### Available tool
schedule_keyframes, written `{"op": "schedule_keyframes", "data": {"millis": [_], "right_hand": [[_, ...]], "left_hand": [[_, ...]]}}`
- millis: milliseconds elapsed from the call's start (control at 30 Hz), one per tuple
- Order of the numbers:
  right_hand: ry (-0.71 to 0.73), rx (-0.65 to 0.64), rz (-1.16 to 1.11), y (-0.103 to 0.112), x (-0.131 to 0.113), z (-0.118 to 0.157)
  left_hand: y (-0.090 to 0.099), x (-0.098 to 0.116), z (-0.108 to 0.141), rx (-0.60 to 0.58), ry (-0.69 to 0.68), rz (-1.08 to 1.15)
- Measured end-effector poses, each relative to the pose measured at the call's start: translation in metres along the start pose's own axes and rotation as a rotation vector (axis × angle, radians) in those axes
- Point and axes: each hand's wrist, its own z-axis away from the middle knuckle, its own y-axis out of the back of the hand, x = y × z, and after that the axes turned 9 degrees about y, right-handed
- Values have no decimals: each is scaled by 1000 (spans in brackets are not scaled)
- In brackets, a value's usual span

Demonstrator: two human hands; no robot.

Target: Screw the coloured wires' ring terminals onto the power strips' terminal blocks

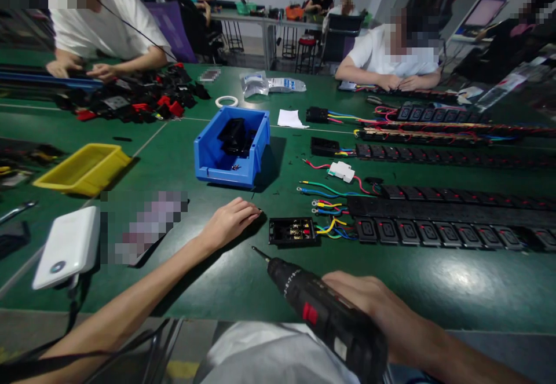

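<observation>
My right hand (369,303) is wrapped round a black power screwdriver (317,308), whose bit points up and left over the green table. Just left of a black terminal box (293,231), my left hand (232,220) has its fingers together, with a tiny dark item at the fingertips that is too small to name. The box is open on top, showing brass terminals, and coloured wires run from its right side to a long black socket strip (408,232). Behind my left hand stands a blue bin (226,174) holding black parts.
A yellow tray (82,169), a white power bank (67,245) and a phone (152,225) lie at the left. More socket strips (417,153) stretch across the right. Black and red parts (130,97) are heaped far left. Two people in white work across the table.
</observation>
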Motion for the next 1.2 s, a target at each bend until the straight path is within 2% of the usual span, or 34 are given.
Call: {"op": "schedule_keyframes", "data": {"millis": [100, 233, 367, 467, 667, 833, 933, 1033, 1133, 1200], "right_hand": [[61, -15, 160, -14, 3, -7], [128, 107, 451, -38, 9, -22], [122, 158, 531, -54, 11, -39], [82, 158, 493, -60, 10, -49], [9, 103, 447, -63, 8, -60], [-4, 80, 391, -65, 5, -62], [-1, 56, 346, -61, 2, -59], [40, 52, 202, -46, 8, -51], [-46, 172, 97, -23, 30, -42], [-149, 268, 142, -9, 51, -38]], "left_hand": [[0, 2, 0, 31, 4, 52], [2, 6, 1, 140, 52, 196], [6, 15, 1, 219, 116, 313], [10, 27, -1, 180, 97, 396], [20, 61, -6, 64, -35, 469], [19, 82, -15, 7, -120, 495], [16, 89, -22, -41, -145, 493], [14, 93, -28, -104, -166, 442], [13, 94, -31, -146, -191, 360], [13, 94, -33, -159, -204, 315]]}}
